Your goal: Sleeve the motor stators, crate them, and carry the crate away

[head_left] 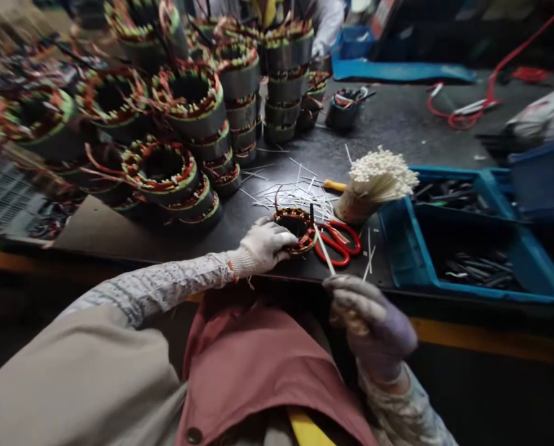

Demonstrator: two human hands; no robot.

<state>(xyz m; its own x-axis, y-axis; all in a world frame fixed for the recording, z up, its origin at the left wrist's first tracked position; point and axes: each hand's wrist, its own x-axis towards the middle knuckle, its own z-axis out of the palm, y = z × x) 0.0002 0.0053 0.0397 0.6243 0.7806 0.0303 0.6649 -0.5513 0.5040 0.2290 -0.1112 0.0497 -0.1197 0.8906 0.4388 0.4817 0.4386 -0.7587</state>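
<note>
In a white knit glove, my left hand (268,244) grips the near left rim of a motor stator (312,238) wound with copper wire, which rests close to the table's front edge. Gloved as well and slightly blurred, my right hand (370,316) pinches a thin white stick (324,251) whose far end reaches the stator's right side. Whether that end touches the windings I cannot tell. Scissors with red handles (355,238) lie just right of the stator. Behind them stands a thick bundle of white sticks (382,173), with loose white sticks (300,192) strewn to its left.
Stacks of wound stators (188,111) fill the left and back. On the right, a blue divided bin (402,248) holds dark sleeve-like pieces. A yellow handle (335,185) lies by the bundle. Another person's sleeve (330,25) shows at the back, and red tubing (491,87) at the right.
</note>
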